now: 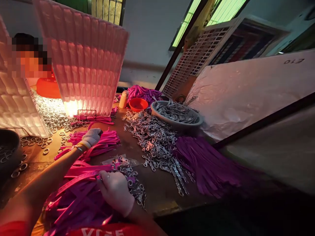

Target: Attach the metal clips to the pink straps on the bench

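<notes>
On the brown table [134,147], a heap of pink straps [78,205] lies nearest, a smaller bundle [109,139] beyond. The right hand [116,191] pinches one strap [83,181]; the left hand [91,137] curls over the bundle, whether gripping I can't tell.

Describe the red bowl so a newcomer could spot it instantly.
Find the tall ribbed panel left of centre. Right of its lower edge, past the pale bottle, sits the red bowl. It's round, and much smaller than the grey basin nearby.
</notes>
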The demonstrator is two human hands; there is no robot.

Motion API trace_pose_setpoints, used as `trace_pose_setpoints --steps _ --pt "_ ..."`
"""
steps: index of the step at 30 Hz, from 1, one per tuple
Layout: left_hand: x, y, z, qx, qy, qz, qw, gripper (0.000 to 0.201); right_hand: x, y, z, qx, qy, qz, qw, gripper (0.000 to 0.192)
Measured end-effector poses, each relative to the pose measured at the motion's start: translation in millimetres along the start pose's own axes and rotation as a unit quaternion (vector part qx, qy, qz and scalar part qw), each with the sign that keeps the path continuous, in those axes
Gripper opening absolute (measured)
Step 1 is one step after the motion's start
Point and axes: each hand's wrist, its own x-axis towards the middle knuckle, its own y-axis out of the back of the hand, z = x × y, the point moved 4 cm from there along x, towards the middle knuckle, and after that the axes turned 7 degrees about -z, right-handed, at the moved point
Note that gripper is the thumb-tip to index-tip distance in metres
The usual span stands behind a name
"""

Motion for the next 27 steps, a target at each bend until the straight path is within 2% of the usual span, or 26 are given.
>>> trace_pose_setpoints --steps 3,6,10,14,17,21,25,27 --pt "47 -15.5 6 0.087 0.03 -0.022 0.996 0.018 0 5 3 0.052 -0.016 0.015 0.998 0.029" --pt "74 -33.1 16 0.14 0.04 -0.05 0.988 0.028 0 9 7 0.083 -0.027 0.021 0.996 0.032" --pt "89 -47.8 26 0.172 0.043 -0.08 0.981 0.031 0 9 9 0.092 -0.03 0.029 0.995 0.034" --pt "86 -58.0 33 0.166 0.037 -0.086 0.982 0.03 -1 6 10 0.1 -0.029 0.036 0.994 0.034" --pt "75 -59.1 36 0.13 0.036 -0.07 0.988 0.031 -4 4 9 0.113 -0.031 0.048 0.992 0.031" --pt "40 -43.8 44 0.03 0.004 -0.034 0.999 0.023 -5 6 13 0.187 -0.068 0.037 0.979 0.031" --pt "-31 -30.7 49 -0.11 -0.046 -0.041 0.992 0.024 -1 22 26 0.271 -0.149 0.034 0.95 0.031" --pt "-73 -33.1 47 -0.166 -0.053 -0.068 0.982 0.032 3 34 30 0.264 -0.148 0.051 0.952 0.028"
